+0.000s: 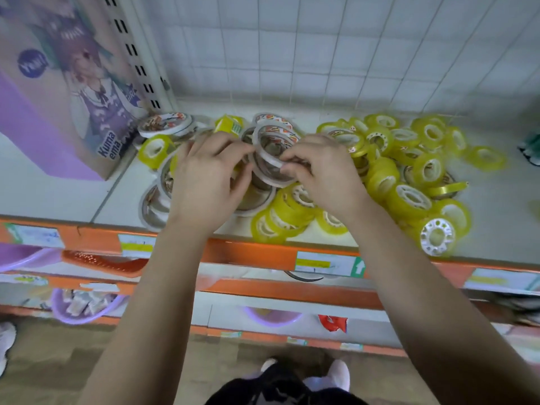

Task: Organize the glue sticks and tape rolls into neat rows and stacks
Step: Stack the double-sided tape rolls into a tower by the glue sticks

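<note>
Thin white tape rolls (273, 141) with printed inner labels lie jumbled in the middle of the white shelf (496, 217). Both hands work on this pile. My left hand (204, 179) curls its fingers round the left side of the white rolls. My right hand (321, 171) pinches the rim of a tilted white roll at its lower right. A loose heap of yellow tape rolls (409, 171) spreads to the right, with some (277, 220) at the front edge and one (155, 149) at the left. More white rolls (166, 124) are stacked at the back left.
A purple printed box (73, 92) stands at the shelf's left. A white wire grid forms the back wall. The orange shelf edge (257, 252) carries price labels. Lower shelves hold purple baskets (81, 308). My feet show on the floor below.
</note>
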Tool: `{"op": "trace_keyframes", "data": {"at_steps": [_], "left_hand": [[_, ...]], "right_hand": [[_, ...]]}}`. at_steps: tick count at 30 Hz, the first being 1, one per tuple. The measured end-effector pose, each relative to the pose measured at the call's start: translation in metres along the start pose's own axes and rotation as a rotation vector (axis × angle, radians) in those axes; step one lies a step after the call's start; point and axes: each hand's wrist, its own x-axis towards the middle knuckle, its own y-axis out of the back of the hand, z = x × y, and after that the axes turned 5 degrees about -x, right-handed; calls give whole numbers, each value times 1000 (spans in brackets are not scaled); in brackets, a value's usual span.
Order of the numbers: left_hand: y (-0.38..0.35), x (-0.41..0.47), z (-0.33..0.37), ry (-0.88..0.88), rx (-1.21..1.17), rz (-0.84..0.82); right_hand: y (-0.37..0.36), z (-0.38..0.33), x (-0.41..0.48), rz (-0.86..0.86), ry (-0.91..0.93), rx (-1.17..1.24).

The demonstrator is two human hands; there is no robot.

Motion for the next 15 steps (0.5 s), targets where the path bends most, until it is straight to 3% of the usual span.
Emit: {"op": "trace_keyframes", "data": {"at_steps": [9, 15], "left_hand": [[-19, 5, 11, -173, -48, -141], [-25, 11, 9, -156, -61, -220]], "right_hand": [[40, 11, -16, 200, -95, -30], [51, 16, -32, 240, -128, -34]]}}
